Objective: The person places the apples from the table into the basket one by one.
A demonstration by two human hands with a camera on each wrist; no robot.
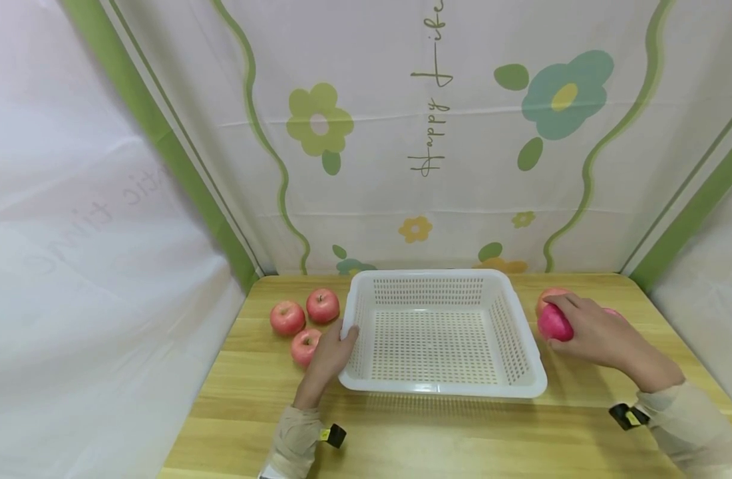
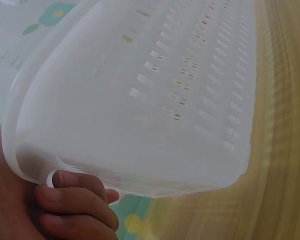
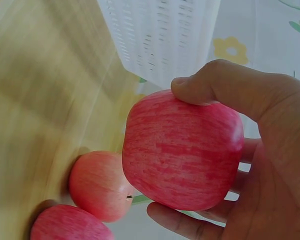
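Tabletop (image 1: 438, 439); hands gripping basket (image 1: 440, 332), apple (image 1: 554, 324)

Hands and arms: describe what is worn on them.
Both hands are bare, left hand and right hand. Each forearm wears a light beige sleeve, left sleeve and right sleeve. At each wrist sits a small black device with a yellow mark.
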